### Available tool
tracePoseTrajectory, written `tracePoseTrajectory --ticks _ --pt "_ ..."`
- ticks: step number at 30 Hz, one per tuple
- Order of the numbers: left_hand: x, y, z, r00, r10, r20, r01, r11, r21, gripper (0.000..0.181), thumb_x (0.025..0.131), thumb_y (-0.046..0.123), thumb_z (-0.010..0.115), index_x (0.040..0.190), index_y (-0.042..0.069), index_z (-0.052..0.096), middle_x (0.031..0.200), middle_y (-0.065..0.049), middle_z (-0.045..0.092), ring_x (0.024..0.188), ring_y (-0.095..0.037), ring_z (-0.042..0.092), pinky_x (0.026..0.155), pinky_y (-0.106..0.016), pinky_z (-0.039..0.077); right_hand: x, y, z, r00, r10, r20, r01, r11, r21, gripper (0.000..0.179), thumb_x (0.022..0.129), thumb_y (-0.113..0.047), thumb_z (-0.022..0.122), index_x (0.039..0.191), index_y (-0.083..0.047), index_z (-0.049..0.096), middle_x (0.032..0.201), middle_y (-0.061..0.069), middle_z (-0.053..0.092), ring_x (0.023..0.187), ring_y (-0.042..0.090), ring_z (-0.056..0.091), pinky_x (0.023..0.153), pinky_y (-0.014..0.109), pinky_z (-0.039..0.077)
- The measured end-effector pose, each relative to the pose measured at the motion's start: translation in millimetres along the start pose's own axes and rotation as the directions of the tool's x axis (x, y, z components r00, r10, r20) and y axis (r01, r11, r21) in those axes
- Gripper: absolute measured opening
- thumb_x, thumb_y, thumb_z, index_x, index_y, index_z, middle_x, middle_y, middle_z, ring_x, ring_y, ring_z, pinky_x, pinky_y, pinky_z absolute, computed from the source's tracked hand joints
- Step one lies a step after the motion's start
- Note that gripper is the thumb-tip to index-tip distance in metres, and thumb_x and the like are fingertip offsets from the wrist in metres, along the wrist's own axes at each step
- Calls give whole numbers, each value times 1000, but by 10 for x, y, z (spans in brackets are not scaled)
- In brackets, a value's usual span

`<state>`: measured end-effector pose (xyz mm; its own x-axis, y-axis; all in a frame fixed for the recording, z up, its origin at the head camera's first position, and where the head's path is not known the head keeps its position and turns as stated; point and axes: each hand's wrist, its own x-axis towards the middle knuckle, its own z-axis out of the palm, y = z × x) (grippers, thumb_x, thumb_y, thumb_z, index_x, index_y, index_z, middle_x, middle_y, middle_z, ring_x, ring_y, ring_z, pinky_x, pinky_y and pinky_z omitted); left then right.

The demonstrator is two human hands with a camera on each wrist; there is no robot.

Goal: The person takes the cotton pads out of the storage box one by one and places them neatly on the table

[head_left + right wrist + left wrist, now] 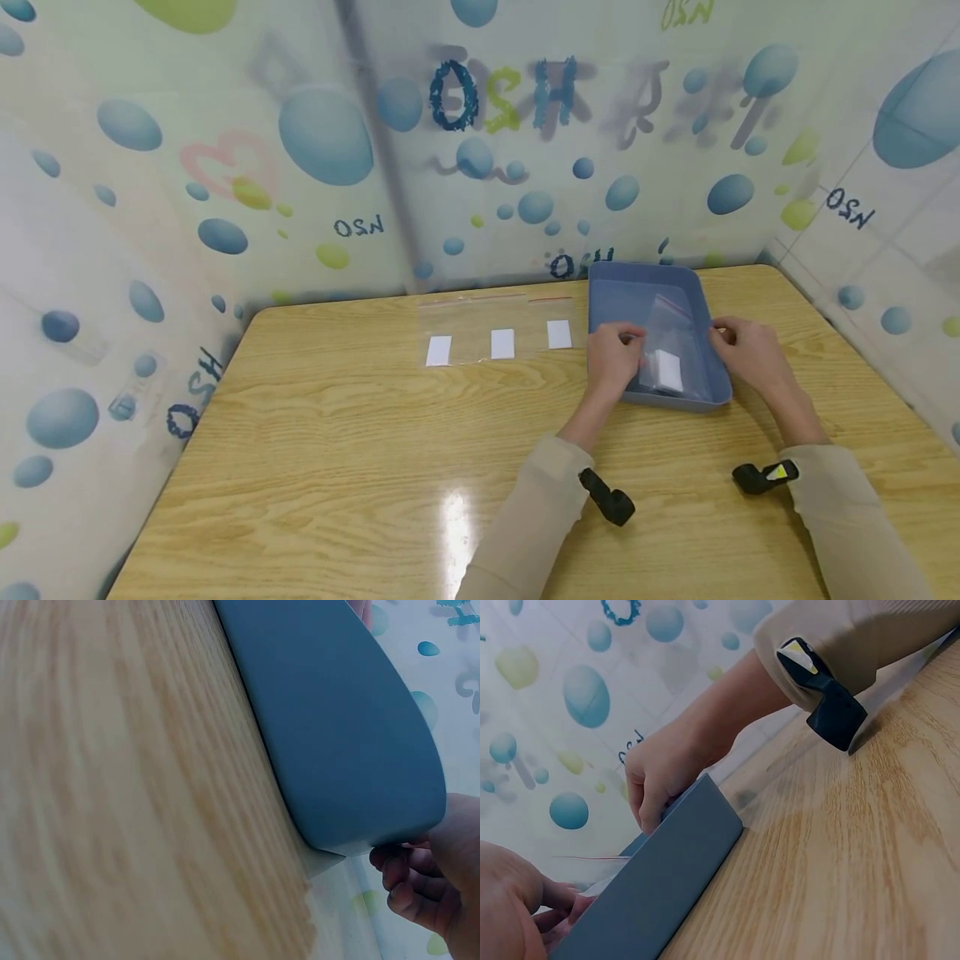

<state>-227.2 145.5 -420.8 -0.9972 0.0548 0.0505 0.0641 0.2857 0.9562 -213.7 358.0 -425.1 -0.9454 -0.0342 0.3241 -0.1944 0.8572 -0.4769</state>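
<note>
A blue-grey plastic tray [611,292] stands at the right of the table. Inside it lies a clear zip bag [672,321] with a red zip line and a white card [668,371] at its lower end. My left hand [615,358] reaches over the tray's left side, and its curled fingers pinch at the bag's left edge; in the left wrist view the tray wall partly hides those fingertips [577,906]. On the opposite side, my right hand [752,354] grips the tray's right rim between thumb and fingers, also seen as a right hand [431,881] under the tray corner.
Left of the tray, clear zip bags [468,321] lie in a row along the back of the wooden table [337,450], each with a white card [502,343]. A patterned curtain [480,217] hangs behind the table and at both sides.
</note>
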Motion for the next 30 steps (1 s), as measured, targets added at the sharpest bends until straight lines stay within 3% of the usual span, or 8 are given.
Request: tracePoseTrajectory --ticks 6,17,23,30 --pt "-16 33 -74 998 54 14 -53 996 -69 10 94 1 70 95 1 80 76 -8 73 51 -14 66 45 -17 44 4 9 15 1000 4 -2 -4 1000 0 28 99 -6 58 111 19 64 67 9 62 54 15 47 51 30 41" --pt "-7 128 -204 996 48 71 -38 989 -141 10 94 -1 69 95 -1 78 71 0 65 54 -15 68 47 -20 50 9 36 35 1000 26 9 -26 1000 -3 32 101 -9 57 114 19 63 70 12 64 52 12 46 50 29 40" --pt "-3 165 -338 992 83 100 -63 980 -190 9 94 0 69 98 -3 77 73 2 64 55 -14 68 46 -20 48 0 17 19 1000 22 10 -22 1000 -2 32 100 -9 55 115 19 63 69 12 64 51 15 47 49 29 39" --pt "11 146 -476 993 71 90 -50 975 -216 10 94 2 71 99 -1 78 75 2 67 58 -15 69 50 -20 50 -3 19 23 1000 21 12 -21 1000 -8 31 100 -7 56 114 19 63 68 11 62 54 16 48 51 30 40"
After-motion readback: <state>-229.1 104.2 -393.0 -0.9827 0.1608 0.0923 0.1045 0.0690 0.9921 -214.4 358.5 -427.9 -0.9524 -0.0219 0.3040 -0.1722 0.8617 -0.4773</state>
